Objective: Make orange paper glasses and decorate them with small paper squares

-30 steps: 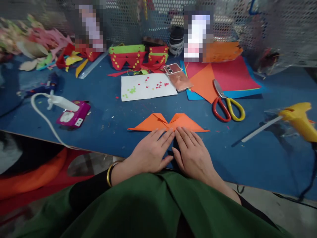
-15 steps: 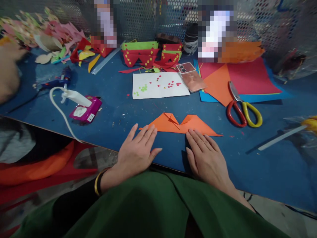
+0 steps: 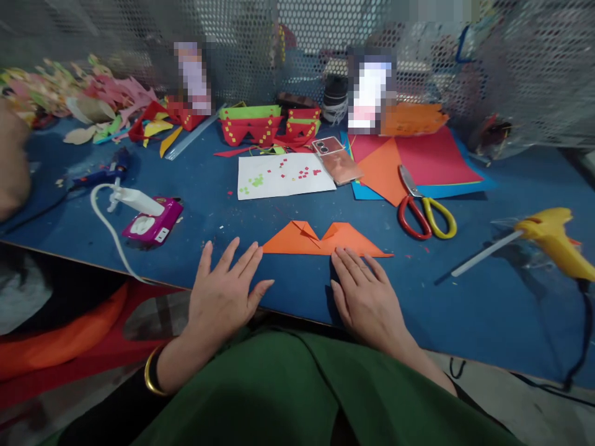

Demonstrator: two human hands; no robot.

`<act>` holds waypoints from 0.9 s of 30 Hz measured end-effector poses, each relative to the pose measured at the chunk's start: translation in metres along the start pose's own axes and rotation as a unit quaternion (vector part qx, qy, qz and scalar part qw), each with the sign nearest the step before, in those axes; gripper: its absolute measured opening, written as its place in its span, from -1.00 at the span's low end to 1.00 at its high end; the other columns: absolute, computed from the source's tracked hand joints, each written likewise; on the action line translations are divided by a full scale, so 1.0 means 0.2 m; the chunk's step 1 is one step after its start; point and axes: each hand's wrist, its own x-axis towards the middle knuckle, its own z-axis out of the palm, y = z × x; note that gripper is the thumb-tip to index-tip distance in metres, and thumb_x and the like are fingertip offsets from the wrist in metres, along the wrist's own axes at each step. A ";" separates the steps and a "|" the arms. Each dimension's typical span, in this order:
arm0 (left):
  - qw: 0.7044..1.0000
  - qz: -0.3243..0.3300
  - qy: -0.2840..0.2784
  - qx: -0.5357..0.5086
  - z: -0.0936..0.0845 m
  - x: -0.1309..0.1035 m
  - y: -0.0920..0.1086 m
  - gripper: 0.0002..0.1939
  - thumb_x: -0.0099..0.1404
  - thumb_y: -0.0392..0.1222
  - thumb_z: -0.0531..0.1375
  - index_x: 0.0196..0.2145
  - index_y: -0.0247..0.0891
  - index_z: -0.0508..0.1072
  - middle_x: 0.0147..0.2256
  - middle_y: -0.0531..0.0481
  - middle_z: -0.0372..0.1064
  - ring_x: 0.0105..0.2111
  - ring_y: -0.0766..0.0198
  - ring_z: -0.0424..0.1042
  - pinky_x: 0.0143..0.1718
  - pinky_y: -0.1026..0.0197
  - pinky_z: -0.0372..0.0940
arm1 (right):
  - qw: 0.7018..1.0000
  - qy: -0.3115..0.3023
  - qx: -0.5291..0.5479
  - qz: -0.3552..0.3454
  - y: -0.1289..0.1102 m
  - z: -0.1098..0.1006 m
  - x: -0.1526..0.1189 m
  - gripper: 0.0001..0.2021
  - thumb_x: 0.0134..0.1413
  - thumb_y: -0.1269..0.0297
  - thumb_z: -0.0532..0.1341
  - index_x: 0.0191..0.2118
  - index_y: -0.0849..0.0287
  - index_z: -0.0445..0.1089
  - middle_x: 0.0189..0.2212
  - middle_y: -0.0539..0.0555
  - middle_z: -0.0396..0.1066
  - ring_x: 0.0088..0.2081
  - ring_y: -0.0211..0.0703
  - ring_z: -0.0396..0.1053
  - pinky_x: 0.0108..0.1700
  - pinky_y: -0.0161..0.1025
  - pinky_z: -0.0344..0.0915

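A folded piece of orange paper (image 3: 320, 243) lies flat on the blue table, with two peaks and a notch between them along its far edge. My left hand (image 3: 225, 285) rests palm down at its left tip, fingers spread, holding nothing. Flat on the lower right edge of the paper lies my right hand (image 3: 365, 291), its fingers stretched out side by side. Beyond the paper is a white sheet (image 3: 274, 186) scattered with small red and green paper squares. A pair of scissors (image 3: 419, 214) with one red and one yellow handle lies to the right.
A yellow glue gun (image 3: 560, 241) with a glue stick lies at the right. On the left are a purple power socket (image 3: 153, 221) and a blue glue gun (image 3: 105, 170). Red paper masks (image 3: 251, 130), a phone (image 3: 337, 162) and coloured sheets (image 3: 450, 162) lie farther back. Another person's arm (image 3: 12, 161) shows at far left.
My left hand has slid left, off the orange paper's lower edge to its left tip, and its fingers have spread. My right hand stays on the paper. The camera view has shifted.
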 end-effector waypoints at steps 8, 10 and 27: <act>0.998 -0.005 0.068 -0.012 0.01 0.06 0.05 -0.32 0.50 0.11 -0.04 0.34 -0.50 0.20 0.31 -0.42 0.18 0.33 -0.31 0.14 0.26 -0.39 0.09 | 1.000 0.007 -0.005 0.006 -0.02 0.01 0.01 -0.56 0.41 0.28 -0.01 0.21 0.45 0.36 0.24 0.29 0.33 0.24 0.09 0.32 0.28 0.08 0.16; 0.991 0.109 0.064 -0.051 0.03 0.11 0.11 -0.38 0.51 0.07 -0.04 0.28 -0.49 0.29 0.28 -0.35 0.26 0.30 -0.16 0.24 0.24 -0.19 0.23 | 1.000 0.012 -0.007 0.008 -0.02 0.02 0.01 -0.56 0.41 0.29 -0.02 0.20 0.45 0.36 0.23 0.29 0.34 0.24 0.09 0.32 0.28 0.07 0.15; 0.958 0.229 0.170 -0.027 0.24 0.31 0.07 -0.39 0.35 -0.53 -0.09 0.30 -0.33 0.28 0.02 -0.13 0.56 0.00 0.21 0.56 0.01 0.21 0.48 | 0.987 0.156 -0.039 0.004 -0.03 0.14 0.07 -0.61 0.36 0.25 0.04 0.08 0.32 0.48 0.10 0.16 0.49 0.12 -0.03 0.44 0.19 -0.11 0.29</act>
